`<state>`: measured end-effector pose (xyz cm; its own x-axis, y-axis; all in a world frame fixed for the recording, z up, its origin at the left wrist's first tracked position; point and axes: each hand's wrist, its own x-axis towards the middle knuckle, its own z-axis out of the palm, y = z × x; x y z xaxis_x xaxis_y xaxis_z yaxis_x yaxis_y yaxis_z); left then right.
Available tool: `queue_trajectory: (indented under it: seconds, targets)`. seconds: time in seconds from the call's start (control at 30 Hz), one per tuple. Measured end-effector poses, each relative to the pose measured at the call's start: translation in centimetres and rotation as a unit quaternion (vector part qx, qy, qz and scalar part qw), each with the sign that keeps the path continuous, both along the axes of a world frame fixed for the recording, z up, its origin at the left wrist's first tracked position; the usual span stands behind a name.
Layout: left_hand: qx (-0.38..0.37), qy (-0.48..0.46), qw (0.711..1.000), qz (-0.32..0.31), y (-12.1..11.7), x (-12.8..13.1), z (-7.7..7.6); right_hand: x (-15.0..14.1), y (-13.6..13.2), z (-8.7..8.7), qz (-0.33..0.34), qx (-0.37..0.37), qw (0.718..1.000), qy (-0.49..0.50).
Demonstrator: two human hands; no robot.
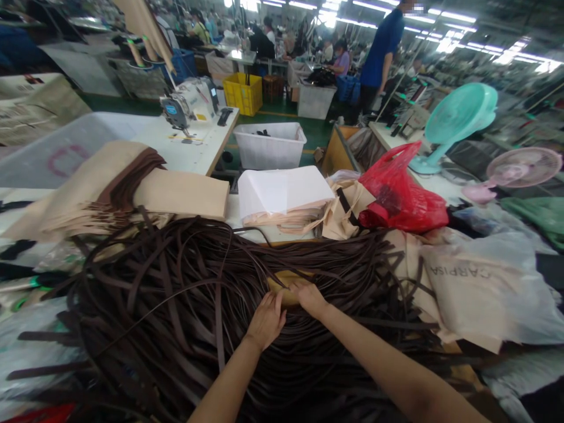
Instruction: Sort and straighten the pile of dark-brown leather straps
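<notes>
A large heap of long dark brown straps (pixel 176 311) spreads before me, tangled on the left and lying more in line on the right. A tan-yellow patch (pixel 288 301) shows in the middle of the heap; I cannot tell whether it is a sheet or a bare surface. My left hand (pixel 267 322) is at its lower left edge, fingers bent and drawn together, their tips partly hidden. On its right side my right hand (pixel 309 297) is closed in a pinch close to a thin dark strap. What either hand holds is too small to make out.
Beige fabric panels (pixel 180 192) and a white paper stack (pixel 284 191) lie behind the straps. On the right are a red plastic bag (pixel 403 191), clear-bagged beige pieces (pixel 467 288) and two fans (pixel 460 117). A sewing machine (pixel 191 103) and a standing person (pixel 382 50) are farther back.
</notes>
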<state>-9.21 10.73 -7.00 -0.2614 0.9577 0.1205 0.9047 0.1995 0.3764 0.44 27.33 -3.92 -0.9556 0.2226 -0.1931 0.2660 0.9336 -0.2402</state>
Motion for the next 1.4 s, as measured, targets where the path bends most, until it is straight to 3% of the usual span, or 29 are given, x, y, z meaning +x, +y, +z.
queue_trajectory:
  seconds: [0.17,0.37,0.5,0.6,0.67,0.83,0.97,1.1,1.27,1.4]
  targets:
    - [-0.012,0.012,1.0,0.015,0.1,0.2,0.0,1.0,-1.7,-1.7,0.035,0.004,0.999,-0.022]
    - [-0.018,0.04,0.999,-0.026,0.2,0.4,0.8,1.2,-2.5,-1.8,0.095,-0.021,0.995,-0.027]
    - [-0.016,0.056,0.997,-0.052,0.3,0.4,1.1,0.7,-0.9,-0.7,0.015,0.004,1.0,-0.026]
    - [-0.02,0.064,0.996,-0.057,0.4,0.3,1.1,-1.0,1.4,0.1,-0.082,0.046,0.996,-0.001]
    - [-0.024,0.068,0.996,-0.054,0.4,0.3,1.0,-2.4,2.8,0.1,-0.109,0.057,0.992,0.01]
    - [-0.022,0.069,0.996,-0.053,0.5,0.2,1.2,-4.4,5.3,-1.1,-0.104,0.024,0.994,0.006]
    - [-0.015,0.058,0.997,-0.045,0.5,0.2,1.0,-3.6,6.5,-2.1,-0.103,-0.023,0.994,-0.002]
    - [-0.01,0.044,0.998,-0.036,0.6,0.1,0.9,-2.9,7.3,-2.0,-0.102,-0.041,0.994,0.008]
    - [-0.005,0.029,1.0,-0.002,0.5,0.3,0.7,-2.3,6.5,-0.3,-0.085,-0.028,0.995,0.043]
    - [0.0,0.019,1.0,0.023,0.4,0.4,0.5,-0.4,3.1,0.3,-0.038,-0.018,0.999,0.034]
